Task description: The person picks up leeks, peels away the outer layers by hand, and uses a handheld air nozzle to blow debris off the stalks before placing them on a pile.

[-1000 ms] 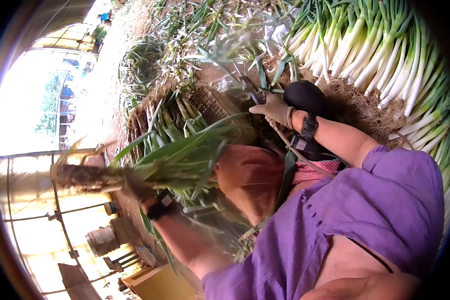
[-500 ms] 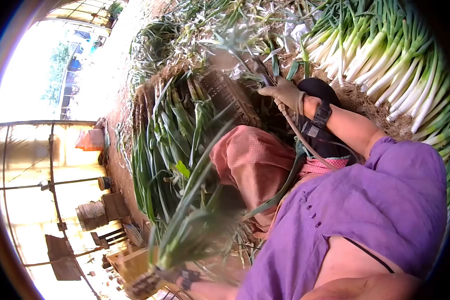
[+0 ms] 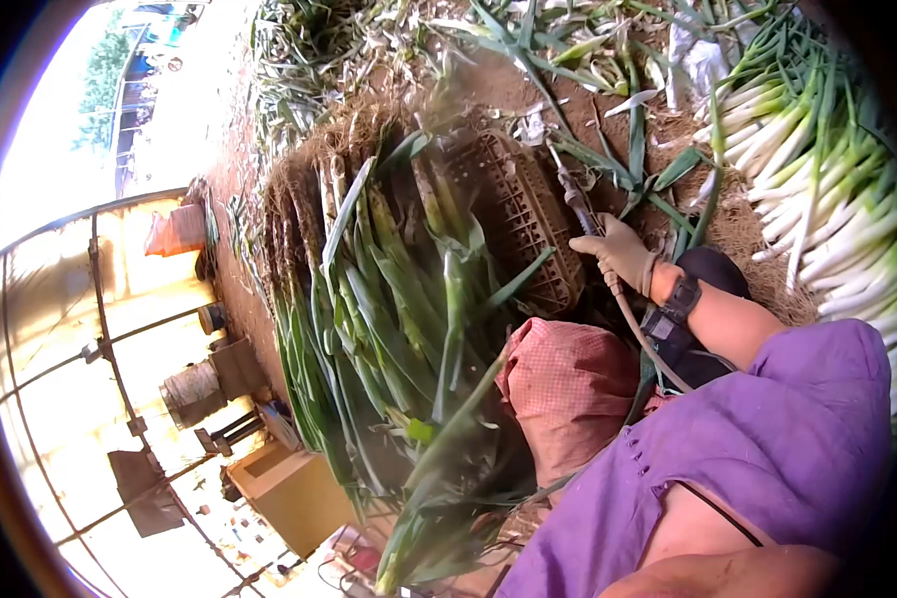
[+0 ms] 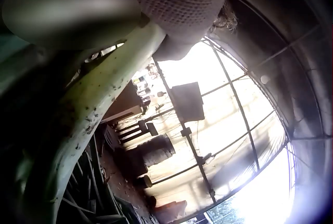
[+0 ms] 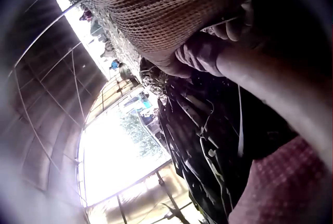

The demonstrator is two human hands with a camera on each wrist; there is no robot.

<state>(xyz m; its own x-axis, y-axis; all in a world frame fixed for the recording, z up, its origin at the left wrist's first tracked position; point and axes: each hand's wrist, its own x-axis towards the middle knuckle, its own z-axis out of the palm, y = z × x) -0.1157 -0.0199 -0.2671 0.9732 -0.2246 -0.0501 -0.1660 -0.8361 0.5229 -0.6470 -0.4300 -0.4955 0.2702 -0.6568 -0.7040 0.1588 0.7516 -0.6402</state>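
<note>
In the left wrist view my gloved left hand (image 4: 182, 13) grips a bunch of large green onions (image 4: 112, 81) by the pale stalks. The head view shows only the leafy part of these green onions (image 3: 424, 523) at its lower edge; the hand there is out of frame. My gloved right hand (image 3: 623, 256) holds an air gun (image 3: 578, 204), its nozzle directed away from my body. A hose (image 3: 636, 324) runs from it back past my knee. In the right wrist view the fingers (image 5: 200, 55) curl round the hose fitting (image 5: 250, 68).
Untrimmed green onions (image 3: 369, 239) with soil and roots lie piled before my knee. A plastic crate (image 3: 533, 224) lies beside them. Clean white-stemmed green onions (image 3: 807, 189) are heaped at the right. Stripped leaves (image 3: 588, 50) litter the ground; a cardboard box (image 3: 294, 498) stands lower left.
My left hand has swung the bunch down towards the lower edge and out of the head view. The right hand keeps hold of the air gun. The head view has turned, shifting the scene right.
</note>
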